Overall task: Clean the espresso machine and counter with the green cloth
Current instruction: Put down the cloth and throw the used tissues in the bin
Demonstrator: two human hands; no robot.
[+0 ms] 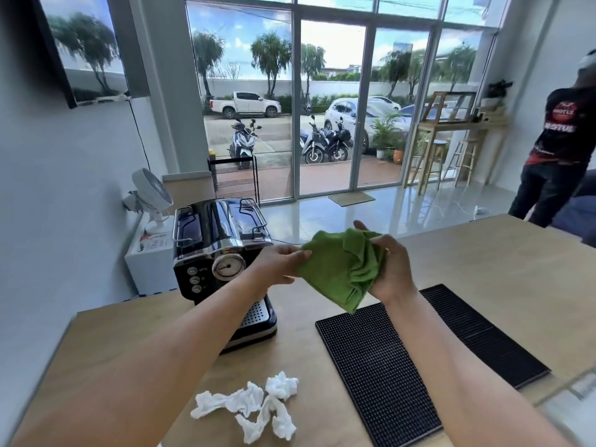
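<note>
A crumpled green microfibre cloth (335, 269) hangs in the air above the pale wooden counter (483, 259), held between both hands. The left hand (277, 266) pinches its edge at 9 o'clock; the right hand (392, 269) curls round the bunched folds at 3 o'clock. The black and chrome espresso machine (213, 240) stands on the counter at 9 o'clock from the cloth, behind the left wrist. Crumpled white paper tissues (258, 404) lie at 7 o'clock, and two black ribbed rubber bar mats (377, 372) lie at 5 o'clock.
</note>
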